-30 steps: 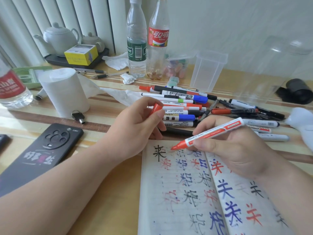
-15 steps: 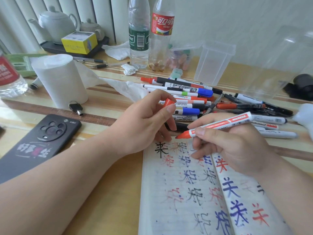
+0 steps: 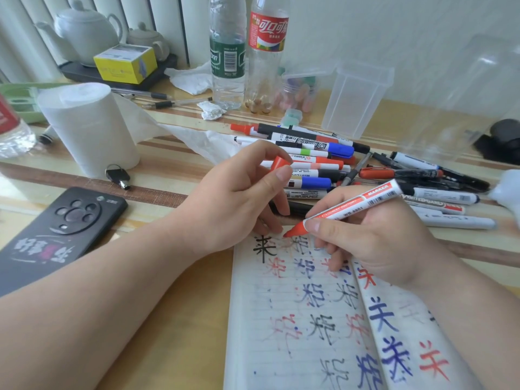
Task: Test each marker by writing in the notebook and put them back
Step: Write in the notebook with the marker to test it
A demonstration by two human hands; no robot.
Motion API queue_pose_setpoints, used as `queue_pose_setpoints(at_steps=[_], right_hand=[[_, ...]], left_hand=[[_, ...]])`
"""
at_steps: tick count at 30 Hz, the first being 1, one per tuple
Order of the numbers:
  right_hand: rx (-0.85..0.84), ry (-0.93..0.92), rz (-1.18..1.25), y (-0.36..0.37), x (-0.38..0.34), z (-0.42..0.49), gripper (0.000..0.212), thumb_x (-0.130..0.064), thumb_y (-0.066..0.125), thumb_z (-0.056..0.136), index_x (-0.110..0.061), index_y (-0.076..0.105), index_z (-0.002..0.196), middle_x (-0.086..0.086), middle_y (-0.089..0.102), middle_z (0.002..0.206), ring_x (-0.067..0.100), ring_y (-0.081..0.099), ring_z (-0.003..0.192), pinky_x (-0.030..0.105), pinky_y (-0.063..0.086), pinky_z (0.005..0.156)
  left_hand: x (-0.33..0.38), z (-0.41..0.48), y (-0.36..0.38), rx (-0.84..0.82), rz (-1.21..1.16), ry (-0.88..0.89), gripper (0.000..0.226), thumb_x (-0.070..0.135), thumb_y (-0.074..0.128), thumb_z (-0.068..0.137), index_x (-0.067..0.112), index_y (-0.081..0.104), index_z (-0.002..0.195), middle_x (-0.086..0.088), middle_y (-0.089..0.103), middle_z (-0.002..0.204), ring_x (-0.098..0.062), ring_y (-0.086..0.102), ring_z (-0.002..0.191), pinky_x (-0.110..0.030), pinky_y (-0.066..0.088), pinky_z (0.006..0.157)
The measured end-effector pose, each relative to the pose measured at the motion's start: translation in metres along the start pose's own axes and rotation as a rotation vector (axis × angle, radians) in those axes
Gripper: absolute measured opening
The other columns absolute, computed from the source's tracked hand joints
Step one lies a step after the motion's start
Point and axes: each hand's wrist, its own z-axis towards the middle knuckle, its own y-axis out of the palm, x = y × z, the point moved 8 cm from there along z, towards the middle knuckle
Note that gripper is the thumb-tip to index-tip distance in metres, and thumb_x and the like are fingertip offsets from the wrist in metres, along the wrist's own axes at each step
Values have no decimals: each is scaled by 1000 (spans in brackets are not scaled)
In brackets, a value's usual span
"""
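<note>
One notebook, one red marker, one red cap — plus a heap of markers past the notebook's top edge. The tip has crept from the page up to that edge. My right hand pinches the marker, slanted low; my left hand pinches the cap just above.

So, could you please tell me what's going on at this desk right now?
A person is testing markers. The right hand holds an uncapped red marker with its tip at the top edge of the open notebook, whose pages already carry black, blue and red characters. The left hand pinches the red cap just above. A pile of markers lies on the table behind the notebook.
</note>
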Motion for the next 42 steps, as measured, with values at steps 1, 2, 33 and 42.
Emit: queue_pose_setpoints(at_steps=[1, 2, 33, 42], right_hand=[[-2, 4, -3, 0, 0, 0, 5, -16, 80, 85, -17, 76, 82, 12, 69, 68, 36, 66, 53, 55, 57, 50], [-6, 2, -17, 0, -1, 0, 6, -15, 79, 86, -18, 76, 82, 12, 69, 68, 37, 66, 53, 55, 57, 50], [0, -34, -80, 1, -8, -5, 10, -10, 75, 87, -14, 73, 78, 10, 67, 63, 26, 62, 42, 31, 47, 41], [59, -13, -110, -2, -7, -7, 10, -12, 72, 86, -13, 67, 76, 8, 64, 58, 24, 64, 42, 27, 43, 39]], left_hand=[[0, 0, 0, 0, -2, -2, 18, 32, 49, 103, 20, 54, 115, -13, 71, 81, -35, 74, 63, -47, 61, 59], [0, 0, 0, 0, 0, -5, 18, 32, 49, 103, 20, 55, 115, -13, 71, 81, -34, 74, 63, -46, 61, 59], [4, -2, 1, -8, 148, 0, 15, 35, 52, 102, 25, 55, 113, -7, 73, 81, -24, 75, 64, -52, 62, 65], [4, -2, 1, -4, 168, 6, 14, 34, 52, 102, 24, 55, 112, -7, 74, 80, -22, 75, 64, -49, 63, 64]])
